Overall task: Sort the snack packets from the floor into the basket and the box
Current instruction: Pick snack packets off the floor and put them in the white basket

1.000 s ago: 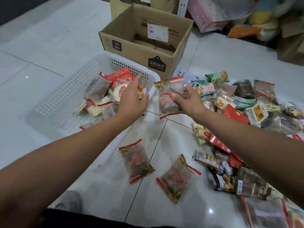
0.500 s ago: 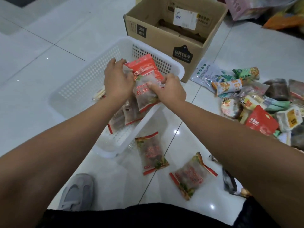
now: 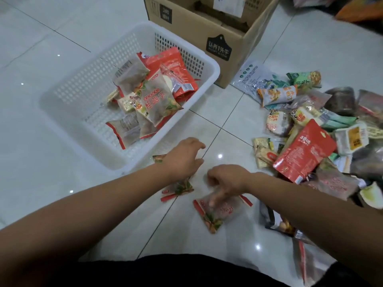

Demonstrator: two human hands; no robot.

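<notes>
A white perforated basket point(image 3: 87, 85) on the floor holds several snack packets, with a clear red-edged packet point(image 3: 158, 102) on top. Behind it stands an open cardboard box point(image 3: 232, 34). Two clear red-edged packets lie on the tiles in front of me. My left hand point(image 3: 184, 158) hovers over the left packet point(image 3: 178, 188), fingers relaxed, covering most of it. My right hand point(image 3: 228, 180) reaches down with its fingers touching the right packet point(image 3: 219, 210). Whether either hand grips its packet is not visible.
A large heap of mixed snack packets point(image 3: 310, 129) spreads over the floor at the right, with a red pouch point(image 3: 304, 152) on top near my right forearm. More bags lie at the far top right. Glossy white tiles surround the basket.
Both hands let go of the red-edged packet, which now lies in the basket. They have moved back and down to the two packets on the floor in front of me.
</notes>
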